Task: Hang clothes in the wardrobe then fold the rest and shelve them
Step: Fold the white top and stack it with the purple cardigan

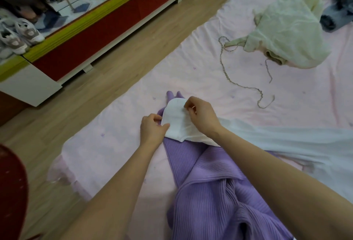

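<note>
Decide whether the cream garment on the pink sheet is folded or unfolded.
Unfolded. The cream garment lies crumpled in a loose heap on the pink sheet, its drawstring trailing.

A wood-plank floor (118,62) runs diagonally through a softly, evenly lit room. On the floor, right of the planks, lies a pale pink sheet (191,71). Left of the sheet stands a low cabinet (107,29) with red fronts, a yellow-green edge, white feet and a glossy top holding sneakers (21,37).

hands (174,120) – on white garment (177,119)
</note>
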`<move>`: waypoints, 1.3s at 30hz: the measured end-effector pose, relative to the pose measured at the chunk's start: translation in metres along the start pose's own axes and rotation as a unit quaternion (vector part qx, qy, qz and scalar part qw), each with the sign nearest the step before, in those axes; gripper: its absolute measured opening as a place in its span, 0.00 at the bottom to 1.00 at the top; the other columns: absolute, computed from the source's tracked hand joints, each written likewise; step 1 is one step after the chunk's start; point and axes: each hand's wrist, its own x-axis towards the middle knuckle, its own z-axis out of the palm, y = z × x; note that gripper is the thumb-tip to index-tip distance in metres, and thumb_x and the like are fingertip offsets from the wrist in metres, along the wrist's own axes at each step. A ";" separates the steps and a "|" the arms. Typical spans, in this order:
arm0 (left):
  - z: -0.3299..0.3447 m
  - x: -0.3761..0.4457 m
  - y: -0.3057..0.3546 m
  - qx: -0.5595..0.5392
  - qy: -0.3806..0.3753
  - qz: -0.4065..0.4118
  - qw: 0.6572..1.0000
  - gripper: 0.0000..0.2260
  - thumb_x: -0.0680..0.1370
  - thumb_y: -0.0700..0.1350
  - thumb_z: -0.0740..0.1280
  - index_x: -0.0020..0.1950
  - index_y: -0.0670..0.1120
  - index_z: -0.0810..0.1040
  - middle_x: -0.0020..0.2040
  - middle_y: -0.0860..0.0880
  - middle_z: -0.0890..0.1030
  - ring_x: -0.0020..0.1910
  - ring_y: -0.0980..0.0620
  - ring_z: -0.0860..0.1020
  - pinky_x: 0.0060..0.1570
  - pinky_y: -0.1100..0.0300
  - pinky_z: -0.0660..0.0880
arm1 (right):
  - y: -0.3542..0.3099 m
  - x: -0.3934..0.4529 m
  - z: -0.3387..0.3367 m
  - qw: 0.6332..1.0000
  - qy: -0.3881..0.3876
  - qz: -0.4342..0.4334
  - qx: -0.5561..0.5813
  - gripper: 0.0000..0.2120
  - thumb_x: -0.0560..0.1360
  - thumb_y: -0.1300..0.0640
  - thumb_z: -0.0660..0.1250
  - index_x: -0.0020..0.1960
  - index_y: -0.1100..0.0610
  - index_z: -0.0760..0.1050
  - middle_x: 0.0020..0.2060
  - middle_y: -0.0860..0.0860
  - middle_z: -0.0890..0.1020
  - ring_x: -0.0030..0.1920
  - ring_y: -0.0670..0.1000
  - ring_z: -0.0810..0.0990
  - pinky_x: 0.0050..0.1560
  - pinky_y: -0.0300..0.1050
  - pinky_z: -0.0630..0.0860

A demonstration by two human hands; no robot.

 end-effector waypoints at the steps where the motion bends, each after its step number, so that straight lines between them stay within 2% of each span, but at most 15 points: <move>1: -0.001 -0.001 -0.002 0.010 0.002 0.002 1.000 0.13 0.71 0.43 0.74 0.54 0.43 0.78 0.53 0.45 0.80 0.47 0.50 0.78 0.45 0.63 0.69 | -0.001 0.003 0.004 0.999 -0.030 -0.009 -0.020 0.10 0.73 0.66 0.59 0.50 0.60 0.77 0.45 0.54 0.80 0.46 0.54 0.76 0.48 0.48 0.71; 7: 0.002 -0.013 -0.011 0.066 -0.018 0.021 0.997 0.14 0.72 0.43 0.74 0.55 0.42 0.77 0.56 0.45 0.76 0.50 0.50 0.76 0.46 0.65 0.68 | 0.000 0.000 0.021 0.972 -0.173 -0.085 -0.132 0.22 0.73 0.66 0.61 0.65 0.55 0.73 0.59 0.55 0.73 0.55 0.56 0.74 0.52 0.49 0.72; 11: 0.003 -0.015 -0.018 0.064 -0.026 0.007 0.998 0.18 0.70 0.47 0.77 0.55 0.42 0.77 0.54 0.44 0.77 0.50 0.48 0.77 0.47 0.62 0.72 | -0.002 -0.003 0.020 0.946 -0.195 -0.159 -0.206 0.25 0.74 0.64 0.64 0.70 0.51 0.70 0.61 0.54 0.70 0.58 0.55 0.72 0.55 0.45 0.66; 14: 0.003 -0.016 -0.019 0.059 -0.023 0.006 0.998 0.17 0.68 0.46 0.78 0.51 0.43 0.77 0.52 0.45 0.79 0.46 0.50 0.77 0.43 0.65 0.70 | -0.009 -0.005 0.018 0.913 -0.221 -0.214 -0.269 0.28 0.74 0.61 0.66 0.72 0.46 0.67 0.61 0.52 0.68 0.57 0.54 0.71 0.53 0.48 0.67; 17: 0.003 -0.019 -0.021 0.050 -0.014 0.003 0.999 0.15 0.68 0.44 0.78 0.49 0.43 0.76 0.51 0.45 0.79 0.43 0.52 0.76 0.40 0.68 0.67 | -0.017 0.000 0.019 0.884 -0.235 -0.237 -0.327 0.27 0.75 0.58 0.66 0.71 0.46 0.66 0.61 0.51 0.67 0.58 0.52 0.71 0.47 0.46 0.63; 21: 0.007 -0.016 -0.026 0.062 -0.020 0.025 0.998 0.12 0.69 0.45 0.78 0.48 0.42 0.80 0.51 0.44 0.79 0.42 0.53 0.75 0.38 0.72 0.65 | -0.020 0.009 0.026 0.852 -0.236 -0.250 -0.394 0.20 0.76 0.56 0.64 0.67 0.48 0.68 0.64 0.51 0.65 0.62 0.51 0.70 0.47 0.44 0.59; 24: 0.006 -0.020 -0.030 0.107 -0.027 0.108 0.988 0.13 0.69 0.47 0.77 0.48 0.41 0.83 0.54 0.47 0.75 0.51 0.51 0.72 0.44 0.71 0.66 | -0.020 0.014 0.031 0.854 -0.242 -0.240 -0.394 0.14 0.77 0.55 0.62 0.63 0.52 0.72 0.65 0.52 0.66 0.60 0.52 0.72 0.52 0.46 0.63; 26: 0.000 -0.025 -0.028 0.138 0.002 0.202 0.970 0.11 0.69 0.47 0.77 0.45 0.42 0.84 0.55 0.48 0.74 0.56 0.49 0.70 0.51 0.63 0.69 | -0.016 0.016 0.026 0.876 -0.235 -0.242 -0.345 0.10 0.76 0.57 0.64 0.57 0.56 0.75 0.61 0.54 0.69 0.57 0.54 0.74 0.54 0.46 0.64; 28: -0.007 -0.027 -0.019 0.111 0.048 0.306 0.944 0.08 0.69 0.47 0.76 0.39 0.42 0.83 0.51 0.47 0.77 0.53 0.49 0.72 0.52 0.61 0.70 | -0.015 0.016 0.013 0.921 -0.211 -0.244 -0.217 0.07 0.73 0.62 0.66 0.50 0.61 0.76 0.53 0.56 0.73 0.50 0.53 0.73 0.54 0.43 0.64; 30: -0.014 -0.027 -0.006 0.053 0.088 0.353 0.930 0.10 0.73 0.48 0.71 0.38 0.42 0.80 0.42 0.48 0.79 0.47 0.51 0.74 0.55 0.60 0.71 | -0.025 0.015 -0.008 0.962 -0.179 -0.192 -0.075 0.05 0.71 0.62 0.64 0.46 0.61 0.74 0.42 0.48 0.74 0.44 0.48 0.70 0.47 0.39 0.64; 32: -0.026 -0.030 0.019 -0.013 0.077 0.313 0.946 0.11 0.77 0.48 0.68 0.39 0.43 0.78 0.33 0.54 0.75 0.39 0.53 0.76 0.50 0.62 0.73 | -0.041 0.016 -0.029 0.984 -0.136 -0.117 0.007 0.04 0.70 0.62 0.63 0.43 0.57 0.69 0.34 0.42 0.71 0.36 0.45 0.67 0.38 0.39 0.63; 34: -0.037 -0.028 0.047 -0.077 0.051 0.257 0.962 0.10 0.79 0.47 0.67 0.40 0.44 0.77 0.29 0.55 0.73 0.30 0.56 0.71 0.33 0.64 0.68 | -0.060 0.023 -0.045 0.990 -0.102 -0.065 0.079 0.07 0.70 0.66 0.61 0.44 0.57 0.66 0.31 0.46 0.70 0.31 0.44 0.66 0.33 0.38 0.63; 35: -0.042 -0.025 0.060 -0.119 0.039 0.226 0.966 0.10 0.79 0.47 0.67 0.40 0.43 0.77 0.28 0.55 0.72 0.28 0.56 0.68 0.31 0.63 0.64 | -0.069 0.029 -0.051 0.987 -0.090 -0.038 0.127 0.09 0.70 0.69 0.60 0.46 0.57 0.66 0.32 0.49 0.71 0.31 0.45 0.66 0.32 0.37 0.63; 37: -0.048 -0.014 0.079 -0.208 0.009 0.154 0.966 0.11 0.78 0.46 0.67 0.39 0.41 0.77 0.29 0.52 0.73 0.29 0.53 0.68 0.32 0.58 0.64 | -0.080 0.038 -0.057 0.979 -0.064 0.005 0.193 0.16 0.70 0.71 0.57 0.52 0.55 0.66 0.37 0.53 0.73 0.33 0.46 0.69 0.34 0.38 0.68; 39: -0.047 0.000 0.076 -0.179 -0.008 0.116 0.977 0.13 0.78 0.46 0.68 0.35 0.40 0.76 0.29 0.48 0.72 0.31 0.52 0.68 0.33 0.57 0.63 | -0.074 0.043 -0.051 0.990 -0.028 0.020 0.137 0.19 0.71 0.69 0.59 0.59 0.54 0.66 0.46 0.53 0.76 0.42 0.49 0.74 0.45 0.44 0.73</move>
